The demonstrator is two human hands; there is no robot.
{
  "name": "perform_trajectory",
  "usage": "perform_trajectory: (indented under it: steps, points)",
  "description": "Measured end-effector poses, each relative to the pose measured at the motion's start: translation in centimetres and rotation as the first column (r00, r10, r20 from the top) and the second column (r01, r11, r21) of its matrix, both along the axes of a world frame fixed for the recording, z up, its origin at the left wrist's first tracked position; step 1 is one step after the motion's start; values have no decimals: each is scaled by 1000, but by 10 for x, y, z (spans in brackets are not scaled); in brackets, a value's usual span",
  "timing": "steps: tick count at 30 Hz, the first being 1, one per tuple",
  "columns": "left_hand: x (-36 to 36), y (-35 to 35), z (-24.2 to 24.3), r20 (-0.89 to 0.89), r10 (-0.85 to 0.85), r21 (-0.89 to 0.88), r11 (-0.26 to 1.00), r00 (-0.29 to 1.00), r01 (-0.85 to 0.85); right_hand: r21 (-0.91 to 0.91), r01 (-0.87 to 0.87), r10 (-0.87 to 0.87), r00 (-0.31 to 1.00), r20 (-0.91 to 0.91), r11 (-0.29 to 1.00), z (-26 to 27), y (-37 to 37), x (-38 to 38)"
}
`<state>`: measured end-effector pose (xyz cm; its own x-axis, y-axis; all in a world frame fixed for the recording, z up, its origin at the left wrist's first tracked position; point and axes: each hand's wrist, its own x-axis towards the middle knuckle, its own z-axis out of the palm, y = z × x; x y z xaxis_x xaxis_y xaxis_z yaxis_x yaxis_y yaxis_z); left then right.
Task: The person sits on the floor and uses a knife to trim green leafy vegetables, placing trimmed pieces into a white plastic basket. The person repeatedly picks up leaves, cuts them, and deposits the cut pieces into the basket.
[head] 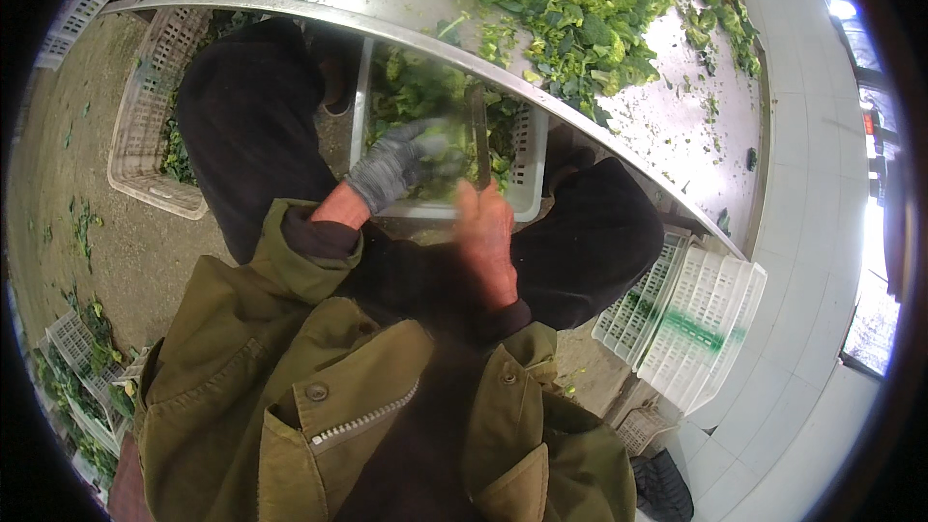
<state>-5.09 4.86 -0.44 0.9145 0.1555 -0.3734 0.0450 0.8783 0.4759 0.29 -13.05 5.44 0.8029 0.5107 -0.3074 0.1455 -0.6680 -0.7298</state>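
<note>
My left hand [397,163], in a grey knit glove, is over a white plastic crate [535,159] between my knees. Green broccoli shows blurred at its fingers, and whether the hand grips a piece cannot be made out. My bare right hand [487,232] is closed around the lower end of a knife [478,132], whose long blade points away from me over the crate. Broccoli pieces [406,80] lie inside the crate. Beyond it, a large heap of broccoli florets and leaves [580,7] rests on a metal table [696,152].
The table's raised metal edge [406,32] crosses above the crate's far part. A crate with leaves [156,188] stands left of my left knee. Stacked white crates [699,326] are at the right, near a tiled wall [797,232]. Leaf scraps [83,225] litter the floor.
</note>
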Motion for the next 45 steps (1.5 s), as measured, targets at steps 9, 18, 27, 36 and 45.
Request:
perform_trajectory:
  steps: [9,18,27,36,45]
  points:
    - [5,3,10,5,26,46,999,1000,-26,73,-93,70,961,268,993,18,-16,-11]
    - [5,2,13,-2,61,39,997,998,-61,-97,-196,211,960,184,976,38,-16,-18]
    - [8,-2,9,24,67,102,992,997,-69,-79,-425,428,854,294,902,16,-33,-16]
    - [9,-5,9,-79,42,198,980,996,-25,-95,-496,460,695,553,863,-15,-31,-15]
    - [10,-3,2,-19,29,14,999,999,-29,46,-220,214,970,112,974,-9,2,-15]
